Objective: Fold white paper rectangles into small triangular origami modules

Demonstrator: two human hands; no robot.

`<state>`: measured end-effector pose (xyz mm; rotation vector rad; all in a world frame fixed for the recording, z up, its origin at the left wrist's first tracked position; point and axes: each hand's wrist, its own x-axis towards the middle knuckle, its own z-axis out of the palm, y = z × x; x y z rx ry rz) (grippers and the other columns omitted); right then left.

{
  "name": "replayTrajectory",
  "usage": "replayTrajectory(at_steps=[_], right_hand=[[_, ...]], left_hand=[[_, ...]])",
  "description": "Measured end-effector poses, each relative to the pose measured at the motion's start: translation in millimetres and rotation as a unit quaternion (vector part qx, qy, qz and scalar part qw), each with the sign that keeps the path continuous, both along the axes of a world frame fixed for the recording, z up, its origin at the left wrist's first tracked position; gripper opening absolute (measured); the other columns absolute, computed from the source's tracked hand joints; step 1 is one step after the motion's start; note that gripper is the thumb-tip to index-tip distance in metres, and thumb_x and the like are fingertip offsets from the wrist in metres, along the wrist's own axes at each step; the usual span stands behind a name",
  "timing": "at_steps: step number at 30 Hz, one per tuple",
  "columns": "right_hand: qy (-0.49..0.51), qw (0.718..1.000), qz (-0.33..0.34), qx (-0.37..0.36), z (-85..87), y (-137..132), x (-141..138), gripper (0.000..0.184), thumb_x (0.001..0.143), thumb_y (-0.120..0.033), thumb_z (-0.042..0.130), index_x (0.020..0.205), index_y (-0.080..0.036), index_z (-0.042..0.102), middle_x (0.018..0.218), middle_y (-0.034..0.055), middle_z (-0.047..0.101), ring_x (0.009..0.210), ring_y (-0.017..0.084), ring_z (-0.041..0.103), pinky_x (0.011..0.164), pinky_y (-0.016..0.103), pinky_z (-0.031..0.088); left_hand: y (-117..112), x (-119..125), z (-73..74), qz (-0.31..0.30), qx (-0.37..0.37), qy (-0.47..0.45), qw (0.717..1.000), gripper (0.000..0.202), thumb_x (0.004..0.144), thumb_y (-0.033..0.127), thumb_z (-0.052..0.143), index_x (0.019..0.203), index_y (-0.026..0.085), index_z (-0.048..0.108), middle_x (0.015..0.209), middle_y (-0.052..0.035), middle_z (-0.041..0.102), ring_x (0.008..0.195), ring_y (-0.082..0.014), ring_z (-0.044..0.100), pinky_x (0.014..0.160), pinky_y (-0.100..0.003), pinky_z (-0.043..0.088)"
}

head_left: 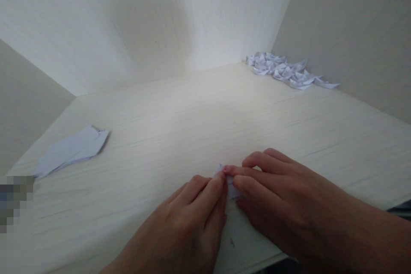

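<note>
A small piece of white folded paper [231, 191] lies on the table near its front edge, mostly covered by my fingers. My left hand [189, 216] is closed on the paper's left side, its fingertips pressed together there. From the other side, my right hand [285, 192] holds the paper down, with the index fingertip meeting the left fingertips at its top. The right fingers are bent and close together. One pointed corner of the paper shows just above the fingertips; its full shape is hidden.
A stack of flat white paper sheets [72, 150] rests at the left. Several folded white paper pieces [285, 70] are heaped at the back right against the side wall [349, 43]. Pale panels enclose the wood-grained tabletop [154, 132] at the back and sides.
</note>
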<state>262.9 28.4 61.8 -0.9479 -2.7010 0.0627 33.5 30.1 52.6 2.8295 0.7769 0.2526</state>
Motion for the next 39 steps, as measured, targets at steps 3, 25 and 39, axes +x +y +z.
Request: replayTrajectory(at_steps=[3, 25, 39], right_hand=[[-0.006, 1.000, -0.003, 0.022, 3.4, -1, -3, 0.011, 0.094, -0.012, 0.056, 0.095, -0.014, 0.066, 0.088, 0.0069, 0.069, 0.075, 0.021, 0.054, 0.071, 0.040, 0.045], [-0.014, 1.000, -0.016, -0.013, -3.5, 10, -5, 0.038, 0.095, -0.024, 0.057, 0.127, -0.006, 0.064, 0.113, 0.0183, 0.074, 0.096, 0.030, 0.064, 0.088, 0.050, 0.053], [0.005, 1.000, -0.012, 0.014, -5.4, 6, 3, 0.026, 0.096, -0.018, 0.058, 0.118, -0.009, 0.068, 0.109, 0.0141, 0.076, 0.099, 0.027, 0.068, 0.093, 0.046, 0.052]], left_hand=[[0, 1, -1.8, 0.006, -0.012, -0.008, 1.000, 0.039, 0.098, 0.006, 0.043, 0.130, 0.010, 0.065, 0.133, -0.0121, 0.068, 0.113, -0.0238, 0.064, 0.110, -0.038, 0.057], [-4, 3, -3.0, 0.009, 0.022, 0.026, 0.999, 0.032, 0.097, 0.019, 0.046, 0.113, 0.011, 0.072, 0.127, -0.0153, 0.069, 0.116, -0.0294, 0.064, 0.104, -0.043, 0.060], [-4, 2, -2.9, 0.002, 0.054, 0.020, 0.998, 0.038, 0.102, 0.017, 0.043, 0.132, 0.010, 0.065, 0.137, -0.0140, 0.067, 0.112, -0.0268, 0.065, 0.102, -0.042, 0.059]])
